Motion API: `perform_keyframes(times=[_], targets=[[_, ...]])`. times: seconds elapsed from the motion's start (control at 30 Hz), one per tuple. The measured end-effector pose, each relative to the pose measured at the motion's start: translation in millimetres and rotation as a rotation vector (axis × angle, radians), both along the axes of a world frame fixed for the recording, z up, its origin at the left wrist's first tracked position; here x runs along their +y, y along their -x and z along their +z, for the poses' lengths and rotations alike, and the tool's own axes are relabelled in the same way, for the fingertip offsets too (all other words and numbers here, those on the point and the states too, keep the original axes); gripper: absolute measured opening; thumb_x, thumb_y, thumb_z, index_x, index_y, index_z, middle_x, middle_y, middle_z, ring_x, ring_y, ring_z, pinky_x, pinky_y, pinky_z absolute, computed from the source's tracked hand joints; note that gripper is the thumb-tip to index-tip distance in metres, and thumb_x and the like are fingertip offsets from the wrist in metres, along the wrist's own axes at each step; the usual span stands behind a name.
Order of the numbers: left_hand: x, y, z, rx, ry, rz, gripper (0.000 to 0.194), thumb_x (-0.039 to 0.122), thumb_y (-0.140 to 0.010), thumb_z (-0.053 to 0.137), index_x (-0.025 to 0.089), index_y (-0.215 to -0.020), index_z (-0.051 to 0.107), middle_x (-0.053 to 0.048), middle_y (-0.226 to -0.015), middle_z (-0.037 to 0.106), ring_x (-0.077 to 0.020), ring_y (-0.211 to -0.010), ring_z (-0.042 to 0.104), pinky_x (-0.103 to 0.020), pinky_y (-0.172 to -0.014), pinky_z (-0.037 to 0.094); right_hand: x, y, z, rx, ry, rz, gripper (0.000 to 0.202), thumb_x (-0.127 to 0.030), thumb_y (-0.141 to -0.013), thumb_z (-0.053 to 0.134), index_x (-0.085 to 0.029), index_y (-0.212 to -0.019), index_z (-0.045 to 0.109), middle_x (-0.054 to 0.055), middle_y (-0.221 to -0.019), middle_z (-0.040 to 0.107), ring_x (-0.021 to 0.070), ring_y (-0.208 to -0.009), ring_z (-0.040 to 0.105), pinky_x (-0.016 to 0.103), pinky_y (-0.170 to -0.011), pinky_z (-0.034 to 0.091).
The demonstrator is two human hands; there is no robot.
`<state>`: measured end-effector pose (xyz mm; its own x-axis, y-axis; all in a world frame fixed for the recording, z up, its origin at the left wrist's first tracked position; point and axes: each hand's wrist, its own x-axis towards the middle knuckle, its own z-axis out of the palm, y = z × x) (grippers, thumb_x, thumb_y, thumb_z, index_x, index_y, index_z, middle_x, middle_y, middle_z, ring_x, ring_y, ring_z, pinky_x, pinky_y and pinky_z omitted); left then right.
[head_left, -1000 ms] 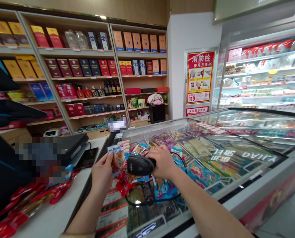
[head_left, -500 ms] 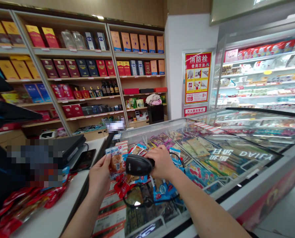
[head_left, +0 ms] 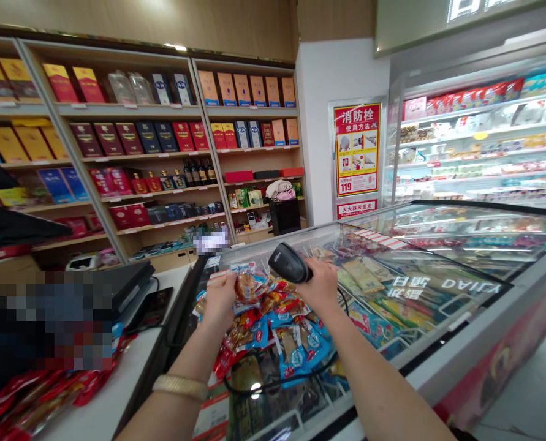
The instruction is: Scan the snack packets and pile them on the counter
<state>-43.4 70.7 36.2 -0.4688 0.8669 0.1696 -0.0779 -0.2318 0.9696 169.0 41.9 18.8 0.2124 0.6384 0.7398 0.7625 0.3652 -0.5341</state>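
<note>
In my left hand a clear snack packet with blue print is pinched by its left side, just above a heap of other packets. My right hand is wrapped round the handle of a black barcode scanner, whose head points up and to the left. The scanner's black cable loops over the glass below. Under and between my hands lie several red and blue snack packets on the glass top of a chest freezer.
On the left, a white counter holds more red packets, a black phone-like device and dark checkout equipment. Shelves of boxes and bottles line the back wall. A lit display fridge stands at right.
My left hand has moved right with the packet, over the heap. My right hand has lifted the scanner up and right, away from the packet, uncovering more of the pile.
</note>
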Motion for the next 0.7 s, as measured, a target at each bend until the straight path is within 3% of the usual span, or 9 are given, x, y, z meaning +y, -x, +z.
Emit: perform_keyframes(times=[0.07,0.13,0.23,0.3,0.4,0.53,0.7], targets=[[2,-14,-3.6,0.171,0.041,-0.026,0.020,0.025,-0.072,0.070,0.016,-0.089,0.073,-0.010,-0.087,0.076,-0.0307,-0.102,0.069,-0.045,-0.095,0.050,0,1,-0.8,-0.032,0.016,0.012,0.019,-0.025,-0.069,0.069,-0.023,-0.087,0.072,0.004,-0.092,0.074,0.0227,-0.089,0.064,0.033,-0.082,0.031],[-1,-25,-7.8,0.559,0.102,-0.042,0.042,0.027,-0.076,0.068,0.015,-0.116,0.069,-0.016,-0.114,0.073,-0.0338,-0.124,0.058,-0.055,-0.112,0.031,0,2,-1.2,-0.056,0.029,0.011,0.018,-0.025,-0.070,0.068,-0.023,-0.088,0.071,0.004,-0.091,0.073,0.0223,-0.090,0.064,0.033,-0.082,0.031],[-11,-36,-16.9,1.236,0.176,-0.026,0.057,0.036,-0.088,0.055,0.014,-0.140,0.053,-0.021,-0.147,0.051,-0.0367,-0.143,0.038,-0.064,-0.117,0.007,0,4,-1.4,-0.076,0.043,-0.002,0.016,-0.026,-0.072,0.067,-0.023,-0.087,0.071,0.004,-0.089,0.072,0.0218,-0.089,0.064,0.032,-0.082,0.030],[-16,-41,-22.6,1.445,0.214,-0.007,0.057,0.039,-0.093,0.045,0.013,-0.144,0.049,-0.020,-0.155,0.041,-0.0371,-0.147,0.029,-0.064,-0.118,0.004,0,4,-1.8,-0.079,0.041,0.001,0.015,-0.027,-0.072,0.068,-0.023,-0.087,0.071,0.004,-0.089,0.072,0.0216,-0.089,0.064,0.032,-0.081,0.031],[-20,-44,-24.8,1.547,0.237,0.027,0.061,0.043,-0.096,0.038,0.012,-0.148,0.045,-0.020,-0.157,0.036,-0.0373,-0.149,0.024,-0.063,-0.119,0.005,0,4,-3.8,-0.066,0.029,0.019,0.016,-0.027,-0.072,0.069,-0.023,-0.087,0.072,0.004,-0.091,0.074,0.0214,-0.088,0.064,0.032,-0.081,0.031],[-26,-31,-13.4,1.472,0.131,0.122,0.057,0.043,-0.096,0.038,0.017,-0.146,0.048,-0.019,-0.155,0.042,-0.0360,-0.147,0.029,-0.064,-0.118,0.011,3,2,-8.1,-0.057,0.013,0.010,0.017,-0.030,-0.073,0.068,-0.022,-0.087,0.072,0.005,-0.091,0.075,0.0221,-0.088,0.064,0.031,-0.079,0.032],[-44,32,3.8,1.334,0.032,0.353,0.046,0.034,-0.094,0.040,0.024,-0.135,0.058,-0.014,-0.142,0.057,-0.0297,-0.132,0.050,-0.063,-0.118,0.012,3,3,-10.2,-0.061,-0.008,0.001,0.019,-0.033,-0.073,0.069,-0.022,-0.088,0.073,0.006,-0.093,0.075,0.0224,-0.087,0.064,0.031,-0.079,0.033]])
